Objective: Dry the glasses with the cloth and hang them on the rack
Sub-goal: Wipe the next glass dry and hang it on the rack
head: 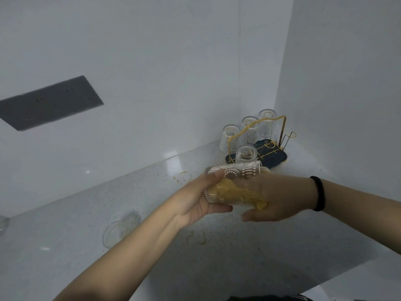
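Four ribbed glasses (246, 154) sit upside down on the gold wire rack (269, 135) up at one o'clock, tucked into the corner of the speckled bench (130, 192) on its dark tray (280, 161). Three line the back row, one stands at the front, closest to the hands. Dead centre, a fifth ribbed glass (234, 173) lies on its side in the air, just in front of the rack. Left hand (195, 200) has it by the base end, grip clamped on the glass, thumb underneath and fingers over the top. Yellow cloth (236, 195) is stuffed inside it, showing through the clear wall and bunching out at the mouth. Right hand (280, 198) comes in from three o'clock, pressed up against the open end, grip closed on the cloth as far as the blur allows, thumb stretched out below. Black hair tie (319, 193) rings that wrist. Down at eight o'clock another clear glass (120, 230) lies on the bench, well apart from the action. Yellowish smears (196, 236) mark the surface at six o'clock, more near the wall at eleven. Grey outlet panel (50, 103) sits on the wall at ten o'clock.
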The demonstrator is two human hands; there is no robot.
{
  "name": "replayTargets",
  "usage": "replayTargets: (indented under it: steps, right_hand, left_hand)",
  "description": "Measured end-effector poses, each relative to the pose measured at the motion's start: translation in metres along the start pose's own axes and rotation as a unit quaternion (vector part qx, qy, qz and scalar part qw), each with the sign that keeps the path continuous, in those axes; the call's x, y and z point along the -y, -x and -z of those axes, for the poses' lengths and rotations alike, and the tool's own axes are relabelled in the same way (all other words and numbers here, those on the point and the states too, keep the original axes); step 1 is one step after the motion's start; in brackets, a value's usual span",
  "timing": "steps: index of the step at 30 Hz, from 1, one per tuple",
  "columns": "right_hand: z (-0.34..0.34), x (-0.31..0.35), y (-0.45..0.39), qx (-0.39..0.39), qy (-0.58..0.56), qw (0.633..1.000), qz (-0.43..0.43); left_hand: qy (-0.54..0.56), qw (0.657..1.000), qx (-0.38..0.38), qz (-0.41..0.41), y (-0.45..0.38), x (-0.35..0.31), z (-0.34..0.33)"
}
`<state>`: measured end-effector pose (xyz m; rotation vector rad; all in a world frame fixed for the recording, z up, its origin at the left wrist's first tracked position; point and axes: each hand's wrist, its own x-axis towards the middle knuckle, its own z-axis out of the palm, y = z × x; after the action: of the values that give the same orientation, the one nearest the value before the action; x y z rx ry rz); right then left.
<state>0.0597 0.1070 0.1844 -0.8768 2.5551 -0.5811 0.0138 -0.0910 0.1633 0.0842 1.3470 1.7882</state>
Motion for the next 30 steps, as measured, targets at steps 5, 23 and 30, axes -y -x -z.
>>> replayTargets:
  steps: [5,23,30]
  right_hand:
    - [0.008,-0.011,-0.004,-0.052,-0.236,0.969,-0.05]
    - [0.008,-0.024,0.001,-0.058,-0.523,0.85,-0.013]
    - [-0.002,-0.016,0.003,0.002,-0.06,0.998,0.012]
  left_hand:
    - [-0.044,0.998,0.0,-0.034,-0.007,-0.002,-0.001]
    - [-0.161,0.973,-0.042,-0.161,-0.013,0.009,0.005]
    - [0.008,0.999,0.023,-0.028,-0.002,0.003,-0.007]
